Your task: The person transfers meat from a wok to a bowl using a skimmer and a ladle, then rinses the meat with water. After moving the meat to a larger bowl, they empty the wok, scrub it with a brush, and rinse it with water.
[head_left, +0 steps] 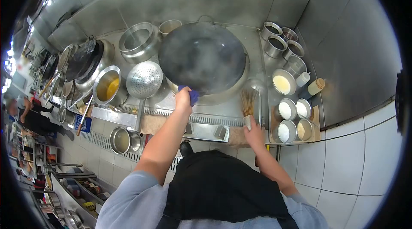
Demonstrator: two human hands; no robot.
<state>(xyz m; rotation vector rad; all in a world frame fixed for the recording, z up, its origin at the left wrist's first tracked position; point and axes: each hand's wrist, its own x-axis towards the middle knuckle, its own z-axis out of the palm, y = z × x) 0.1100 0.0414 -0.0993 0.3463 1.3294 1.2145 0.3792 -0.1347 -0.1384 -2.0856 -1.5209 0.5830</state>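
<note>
A large dark wok (pixel 201 57), with steam over it, sits on the steel range in front of me. My left hand (pixel 183 99) is closed round a purple cloth (pixel 192 96) at the wok's near rim; whatever part of the rim or handle lies under the cloth is hidden. To the right of the wok, my right hand (pixel 254 134) grips the pale wrapped handle of a bamboo wok brush (pixel 247 102), its bristles pointing away from me. Beside the brush lies a steel ladle (pixel 256 86). Left of the wok rests a perforated strainer (pixel 145 79) with its handle toward me.
Steel pots (pixel 138 42) stand behind the strainer, and a pot of yellow liquid (pixel 107 85) is at the left. Several seasoning tins (pixel 287 109) and squeeze bottles (pixel 316 85) line the right side. Another person (pixel 32 113) stands far left.
</note>
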